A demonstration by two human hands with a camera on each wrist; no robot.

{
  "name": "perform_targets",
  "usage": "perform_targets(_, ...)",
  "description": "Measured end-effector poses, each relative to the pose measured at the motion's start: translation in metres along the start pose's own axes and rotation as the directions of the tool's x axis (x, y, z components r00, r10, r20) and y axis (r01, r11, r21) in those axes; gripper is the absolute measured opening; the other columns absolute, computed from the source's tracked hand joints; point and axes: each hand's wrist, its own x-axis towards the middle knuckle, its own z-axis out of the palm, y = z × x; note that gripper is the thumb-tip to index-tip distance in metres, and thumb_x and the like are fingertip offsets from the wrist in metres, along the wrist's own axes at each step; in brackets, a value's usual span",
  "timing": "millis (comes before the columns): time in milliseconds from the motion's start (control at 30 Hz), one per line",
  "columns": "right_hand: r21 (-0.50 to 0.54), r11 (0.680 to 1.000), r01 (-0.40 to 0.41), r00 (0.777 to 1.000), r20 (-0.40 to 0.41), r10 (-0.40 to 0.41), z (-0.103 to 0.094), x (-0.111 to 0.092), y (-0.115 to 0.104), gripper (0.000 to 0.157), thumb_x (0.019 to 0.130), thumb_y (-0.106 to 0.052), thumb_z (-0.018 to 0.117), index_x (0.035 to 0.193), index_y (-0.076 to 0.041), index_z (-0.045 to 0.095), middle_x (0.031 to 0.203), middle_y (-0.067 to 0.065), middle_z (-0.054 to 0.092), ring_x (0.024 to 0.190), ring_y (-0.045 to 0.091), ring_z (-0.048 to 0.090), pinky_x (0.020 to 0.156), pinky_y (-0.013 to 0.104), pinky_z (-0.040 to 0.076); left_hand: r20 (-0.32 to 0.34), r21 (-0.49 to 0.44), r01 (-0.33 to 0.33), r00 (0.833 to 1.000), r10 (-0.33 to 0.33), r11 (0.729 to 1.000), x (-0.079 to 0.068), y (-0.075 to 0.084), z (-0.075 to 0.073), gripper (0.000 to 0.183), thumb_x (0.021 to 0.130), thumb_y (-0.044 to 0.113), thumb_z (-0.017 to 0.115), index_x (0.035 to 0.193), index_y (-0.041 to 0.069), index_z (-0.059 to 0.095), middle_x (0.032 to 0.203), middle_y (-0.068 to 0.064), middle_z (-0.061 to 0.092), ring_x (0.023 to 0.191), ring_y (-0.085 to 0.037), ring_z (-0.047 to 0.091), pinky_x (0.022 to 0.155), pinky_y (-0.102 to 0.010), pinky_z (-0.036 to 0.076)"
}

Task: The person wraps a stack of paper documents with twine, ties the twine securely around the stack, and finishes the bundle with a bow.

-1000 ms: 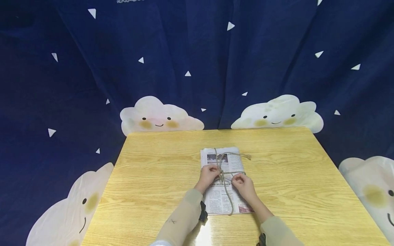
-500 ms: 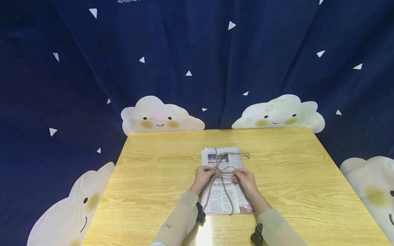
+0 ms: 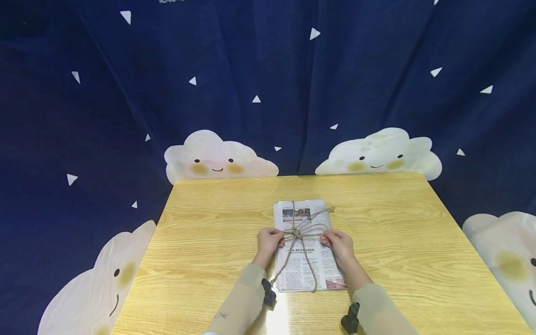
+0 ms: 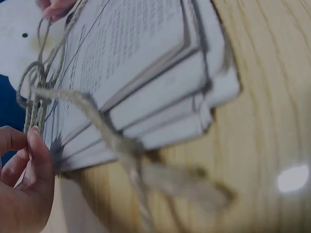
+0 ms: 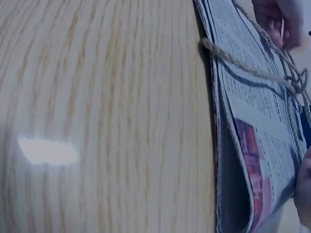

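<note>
A stack of folded newspapers (image 3: 293, 272) lies on the table, with brown twine (image 3: 309, 263) crossing it both ways. Near the stack's middle sits a twine knot (image 3: 296, 232) with loops on both sides. At the left edge my left hand (image 3: 268, 243) pinches twine between thumb and fingertips, as the left wrist view also shows. On the opposite side, my right hand (image 3: 341, 244) pinches a loop drawn out from the knot. One loose twine end (image 4: 189, 187) hangs blurred close to the left wrist camera. Another lies past the stack's far right corner.
The wooden table (image 3: 209, 223) extends around the stack on all sides. Behind it hangs a dark blue curtain (image 3: 251, 56) with white triangles and smiling clouds. A black wrist device (image 3: 350, 318) is on the right sleeve, and another (image 3: 269, 293) on the left.
Both hands have moved apart, the left one leftward and the right one slightly rightward. Twine now stretches from the knot to each hand, and the knot looks more compact.
</note>
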Motion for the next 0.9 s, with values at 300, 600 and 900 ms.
perform_targets(300,0.068,0.997,-0.044,0.999,-0.027,0.046,-0.008,0.002,-0.005,0.036,0.09,-0.005,0.053,0.116,0.018,0.045,0.063,0.0,0.064,0.061,0.006,0.063,0.067,0.019,0.053,-0.115,-0.035,0.013,0.993,-0.017,0.999,0.003,-0.002,-0.018,0.011,0.077,-0.004,0.06,0.079,-0.013,0.066,0.06,-0.016,0.063,0.045,-0.01,0.057,0.048,-0.025,0.053)
perform_targets(600,0.076,0.996,-0.037,0.996,-0.074,0.043,-0.012,0.003,-0.005,0.034,0.091,-0.006,0.052,0.116,0.017,0.045,0.064,-0.001,0.064,0.064,0.006,0.064,0.071,0.019,0.053,-0.209,-0.003,-0.013,0.978,0.012,1.0,0.003,-0.005,-0.026,0.009,0.076,-0.005,0.06,0.074,-0.011,0.067,0.063,-0.023,0.063,0.047,-0.021,0.06,0.045,-0.023,0.051)
perform_targets(900,0.133,0.99,-0.045,0.994,-0.097,0.058,-0.016,0.0,-0.011,0.036,0.091,-0.004,0.051,0.12,0.016,0.043,0.063,-0.001,0.064,0.063,0.006,0.064,0.071,0.018,0.052,-0.243,0.045,-0.006,0.97,0.016,0.999,0.002,-0.005,-0.026,0.01,0.076,-0.003,0.06,0.072,-0.008,0.068,0.061,-0.019,0.064,0.048,-0.023,0.06,0.042,-0.017,0.045)
